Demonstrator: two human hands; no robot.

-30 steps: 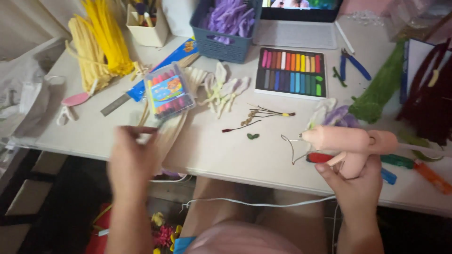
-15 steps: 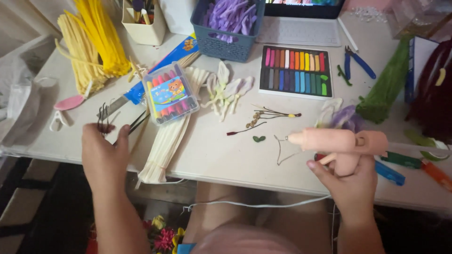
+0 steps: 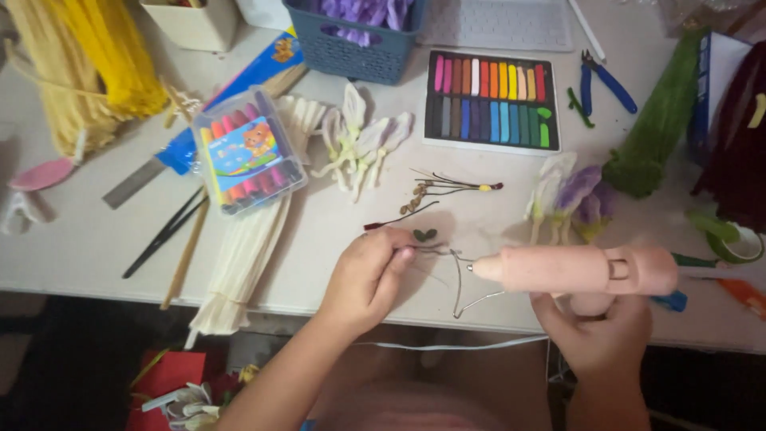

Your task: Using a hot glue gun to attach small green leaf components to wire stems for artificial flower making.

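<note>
A pale counter (image 3: pixel 96 239) is seen from above, spread with craft supplies; a dark floor is glimpsed beneath its near edge. Yellow fuzzy stems (image 3: pixel 88 64) are heaped at the far left, and a blue basket (image 3: pixel 359 48) is set at the far edge. A tray of coloured pastels (image 3: pixel 491 100) lies right of centre. A pink glue gun (image 3: pixel 578 270) is gripped from below by the right hand (image 3: pixel 598 339), closed about its handle; its long axis runs left to right, nozzle pointing left. At the near middle, a thin wire stem (image 3: pixel 427 247) is pinched by the left hand (image 3: pixel 367 279), just beside the nozzle.
</note>
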